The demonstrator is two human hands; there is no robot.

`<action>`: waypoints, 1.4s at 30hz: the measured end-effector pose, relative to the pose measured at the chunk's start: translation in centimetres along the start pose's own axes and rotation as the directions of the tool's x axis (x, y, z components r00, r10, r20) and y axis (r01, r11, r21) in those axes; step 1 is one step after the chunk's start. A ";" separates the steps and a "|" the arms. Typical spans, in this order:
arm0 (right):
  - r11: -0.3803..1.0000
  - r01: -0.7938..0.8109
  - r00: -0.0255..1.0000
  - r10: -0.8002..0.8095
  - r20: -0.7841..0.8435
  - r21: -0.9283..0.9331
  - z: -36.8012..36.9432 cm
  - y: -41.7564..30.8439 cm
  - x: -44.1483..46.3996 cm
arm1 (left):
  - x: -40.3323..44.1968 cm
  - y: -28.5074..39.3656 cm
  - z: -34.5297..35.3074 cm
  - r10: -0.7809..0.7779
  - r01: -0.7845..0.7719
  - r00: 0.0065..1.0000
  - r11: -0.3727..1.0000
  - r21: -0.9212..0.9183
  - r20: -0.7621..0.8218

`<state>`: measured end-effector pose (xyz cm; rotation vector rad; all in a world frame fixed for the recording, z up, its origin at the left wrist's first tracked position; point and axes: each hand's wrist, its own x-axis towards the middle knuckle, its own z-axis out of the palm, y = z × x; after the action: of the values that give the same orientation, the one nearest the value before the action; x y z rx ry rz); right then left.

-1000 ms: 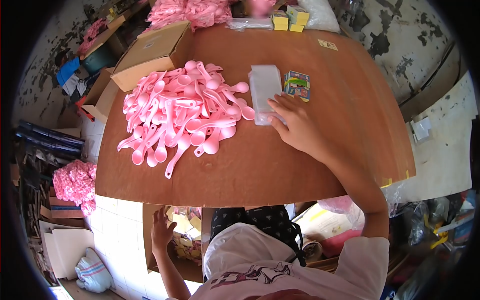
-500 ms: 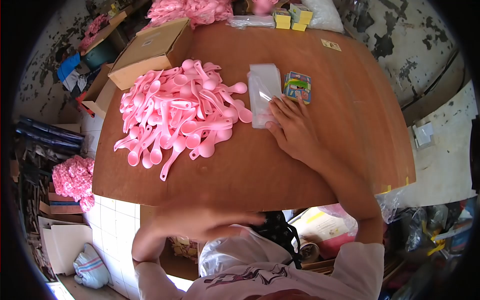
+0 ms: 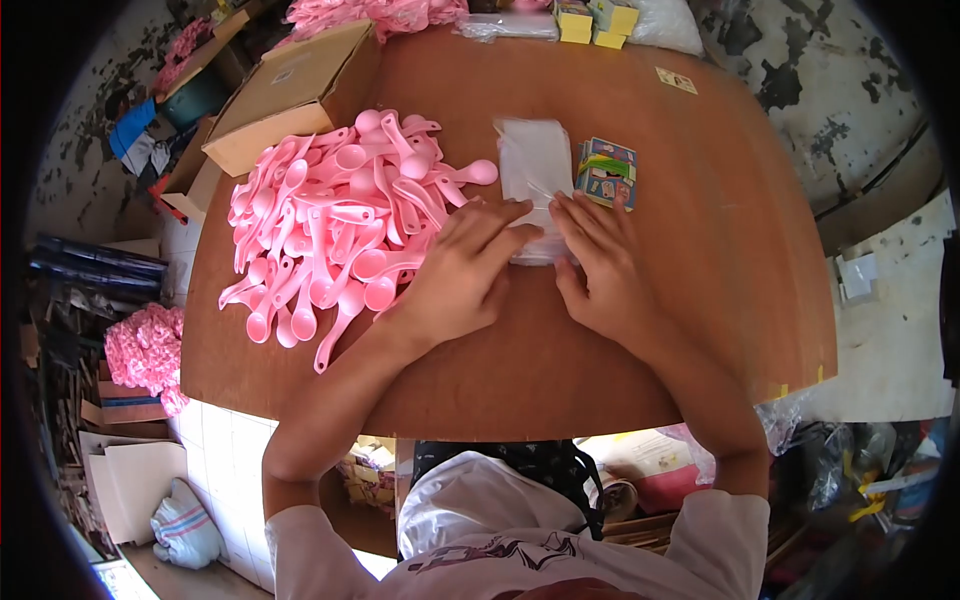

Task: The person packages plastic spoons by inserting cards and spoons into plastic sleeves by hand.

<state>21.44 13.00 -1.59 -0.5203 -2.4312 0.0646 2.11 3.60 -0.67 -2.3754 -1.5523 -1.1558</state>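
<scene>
**Clear bags (image 3: 536, 160) stacked flat, pink spoons (image 3: 345, 212) loose alongside**

The bags lie on the table (image 3: 720, 270) between the spoon heap and a small stack of picture cards (image 3: 608, 175). The right hand (image 3: 608, 268) rests on their lower part, fingers extended, gripping nothing. The left hand (image 3: 465, 275) meets it there, fingers bent; I can't tell whether it pinches a bag. I'd call this round barely begun: no spoon shows in those bags, and the cards sit apart. Beyond the heap stands a cardboard box (image 3: 285, 85).

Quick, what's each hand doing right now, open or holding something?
Left hand: fingers at the plastic stack; whether pinching it cannot be told.
Right hand: open, fingers resting on the stack.
</scene>
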 end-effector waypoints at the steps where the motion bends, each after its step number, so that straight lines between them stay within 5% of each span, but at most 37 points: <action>1: 1.000 -0.009 1.000 0.009 0.015 0.026 0.3 0.0 -0.1 | 0.0 0.2 0.2 -0.009 0.007 0.998 0.999 0.032 0.057; 8: 0.992 -0.036 0.996 0.045 -0.071 0.120 0.3 0.6 0.1 | -0.3 0.5 0.3 -0.037 0.017 0.954 0.998 0.068 0.296; 12: 0.996 -0.029 0.979 0.046 -0.197 0.085 0.0 0.6 0.4 | -0.7 0.3 0.6 -0.037 0.011 0.955 0.996 0.090 0.295; 15: 0.999 -0.011 0.978 0.017 -0.207 0.031 -0.4 0.0 0.6 | -0.8 0.2 0.6 -0.006 -0.006 0.988 0.997 0.075 0.157; 17: 0.999 0.017 0.983 -0.021 -0.184 -0.028 -0.4 -0.1 0.6 | -0.5 0.3 -0.1 -0.073 0.074 0.997 0.993 -0.092 0.014; 20: 0.985 0.169 0.965 -0.173 -0.197 -0.037 -0.4 -0.5 0.6 | -0.2 0.5 -1.0 -0.014 0.020 0.999 0.992 0.122 -0.048; 30: 0.963 0.231 0.944 -0.186 -0.273 0.140 -0.5 0.0 0.7 | -0.9 -1.5 -0.4 0.025 -0.029 0.993 0.999 -0.034 -0.112; 33: 0.995 -0.061 0.941 0.083 -0.328 0.076 -0.9 1.6 1.0 | -0.6 -1.2 -0.8 -0.045 0.024 0.987 0.990 -0.137 -0.153; 36: 0.992 -0.101 0.950 0.073 -0.303 -0.078 -1.1 4.3 0.7 | -0.4 -0.8 -1.1 -0.150 0.086 0.968 0.952 -0.294 -0.201; 42: 0.952 -0.200 0.969 0.157 -0.191 -0.232 -1.4 5.6 -0.3 | -0.5 -0.4 -1.6 -0.533 0.442 0.845 0.662 -0.605 0.033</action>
<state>24.41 17.91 -1.63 -0.8257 -2.2301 -0.2051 0.77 2.73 0.07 -2.1156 -2.0976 -2.1735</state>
